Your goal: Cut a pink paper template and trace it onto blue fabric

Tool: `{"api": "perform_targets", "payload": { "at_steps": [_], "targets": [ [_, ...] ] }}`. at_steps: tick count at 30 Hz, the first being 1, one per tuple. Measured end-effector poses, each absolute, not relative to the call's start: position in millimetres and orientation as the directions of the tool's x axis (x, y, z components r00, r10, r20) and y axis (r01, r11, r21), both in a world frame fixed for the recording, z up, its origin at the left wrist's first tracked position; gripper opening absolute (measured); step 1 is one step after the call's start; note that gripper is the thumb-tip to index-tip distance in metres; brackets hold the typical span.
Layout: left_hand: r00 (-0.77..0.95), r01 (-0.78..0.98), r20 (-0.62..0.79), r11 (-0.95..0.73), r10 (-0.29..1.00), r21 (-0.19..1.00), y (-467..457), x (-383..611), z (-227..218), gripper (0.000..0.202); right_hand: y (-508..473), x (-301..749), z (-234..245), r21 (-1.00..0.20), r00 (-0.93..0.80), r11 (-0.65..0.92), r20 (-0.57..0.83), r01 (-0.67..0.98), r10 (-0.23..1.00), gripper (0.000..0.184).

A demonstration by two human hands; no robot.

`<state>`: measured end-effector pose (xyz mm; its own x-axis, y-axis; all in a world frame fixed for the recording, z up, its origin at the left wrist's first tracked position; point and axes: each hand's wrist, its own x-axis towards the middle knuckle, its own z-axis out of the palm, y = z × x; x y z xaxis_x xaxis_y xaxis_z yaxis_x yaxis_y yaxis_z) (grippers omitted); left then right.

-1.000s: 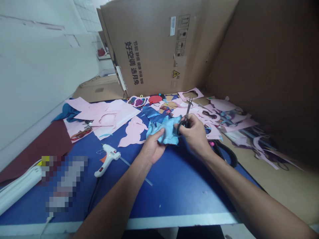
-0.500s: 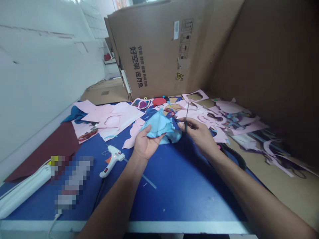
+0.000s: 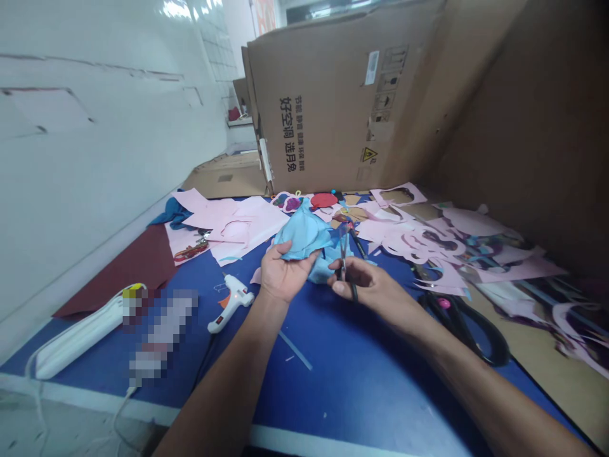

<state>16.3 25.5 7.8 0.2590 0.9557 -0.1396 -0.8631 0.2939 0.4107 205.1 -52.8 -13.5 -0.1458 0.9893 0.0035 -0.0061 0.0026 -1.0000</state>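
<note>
My left hand [image 3: 288, 273] is closed on a crumpled piece of light blue fabric [image 3: 307, 236], thumb on top and fingers beneath. My right hand [image 3: 368, 285] grips small scissors [image 3: 344, 251] by their dark handles, the blades pointing away from me. The blades are just right of the fabric; whether they touch it I cannot tell. Another light blue piece [image 3: 326, 266] lies under and beside the held one, between my hands. A white glue gun [image 3: 231, 303] rests on the blue table [image 3: 333, 374] to the left of my left forearm.
Pink sheets [image 3: 266, 212] and cut pink scraps [image 3: 404, 238] spread across the back. Large black-handled shears [image 3: 476, 330] lie right of my right forearm. A pale glue stick [image 3: 295, 349] is near the middle. Cardboard [image 3: 333, 114] stands behind; a maroon sheet [image 3: 124, 273] lies left.
The view has swung left, so the scene sits further right. My right hand with the scissors has come lower and closer to my left hand. The fabric stays in my left hand.
</note>
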Motion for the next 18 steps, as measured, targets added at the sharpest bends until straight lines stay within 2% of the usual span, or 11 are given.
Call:
{"api": "perform_targets", "payload": {
  "at_steps": [5, 9, 14, 18],
  "targets": [
    [0.237, -0.872, -0.132, 0.271, 0.962, 0.407, 29.0, 12.5, 8.9, 0.059, -63.3, 192.1, -11.8, -0.999, -0.28, -0.027, -0.02, -0.02, 0.96, 0.059],
    [0.213, -0.882, -0.159, 0.26, 0.964, 0.392, 28.2, 10.7, 15.2, 0.063, -66.6, 187.2, -13.6, -1.0, -0.292, -0.001, 0.005, -0.02, 0.956, 0.057],
    [0.18, -0.882, -0.227, 0.259, 0.957, 0.393, 27.3, 10.1, 22.0, 0.066, -69.1, 182.7, -15.1, -1.0, -0.291, -0.031, -0.031, 0.006, 0.956, 0.064],
    [0.174, -0.891, -0.211, 0.245, 0.962, 0.382, 28.9, 8.8, 20.2, 0.064, -69.6, 180.3, -16.8, -0.999, -0.287, -0.033, -0.034, 0.008, 0.957, 0.066]
  ]
}}
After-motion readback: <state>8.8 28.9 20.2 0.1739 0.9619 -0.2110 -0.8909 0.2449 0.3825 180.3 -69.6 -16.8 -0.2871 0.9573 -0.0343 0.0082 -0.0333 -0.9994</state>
